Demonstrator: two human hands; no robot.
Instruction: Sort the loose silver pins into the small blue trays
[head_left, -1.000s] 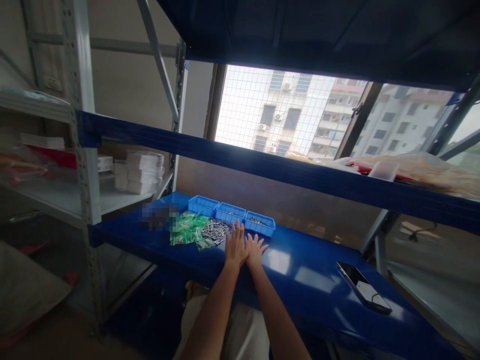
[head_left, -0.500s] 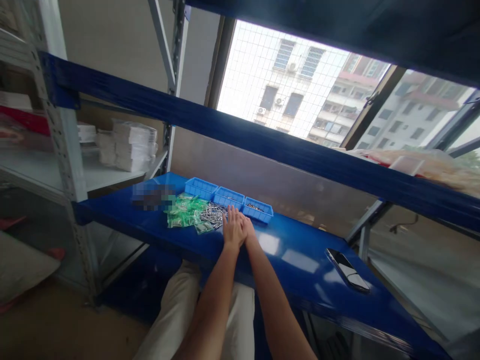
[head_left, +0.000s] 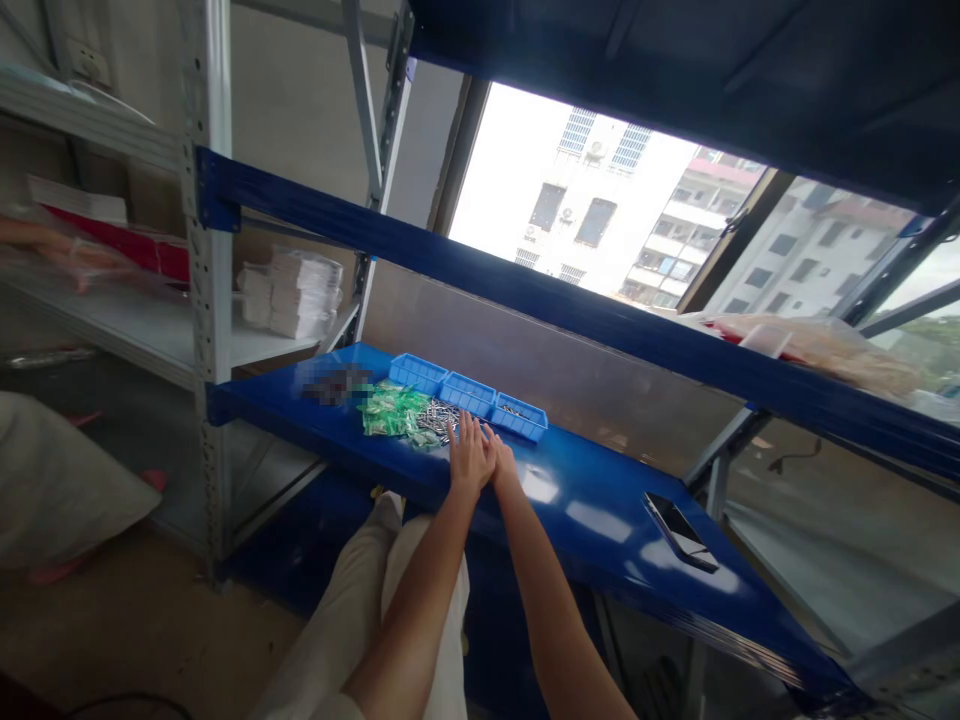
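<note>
My left hand (head_left: pixel 470 458) lies over the front of the blue table, its fingers stretched out and slightly spread, with nothing visible in it. Against its right side rests my right hand (head_left: pixel 504 460), fingers extended and partly hidden where the two hands meet. Just left of my fingertips is a loose pile of small metal screws or pins (head_left: pixel 441 415). Beside that pile lie several small green-and-clear plastic bags (head_left: pixel 390 408). Behind my hands stand three blue bins in a row: a left bin (head_left: pixel 418 373), a middle bin (head_left: pixel 469 392) and a right bin (head_left: pixel 520 416) with metal pieces inside.
A phone (head_left: pixel 681 532) lies on the table's (head_left: pixel 600 480) right part. A blue shelf beam (head_left: pixel 525 285) crosses above the table. White stacked packs (head_left: pixel 304 295) sit on the left rack. At far left another person's arm (head_left: pixel 45 240) reaches over that rack.
The view has swung slightly left, so the scene sits further right at the left side. Another person's arm has come into view. My hands stay together in nearly the same place.
</note>
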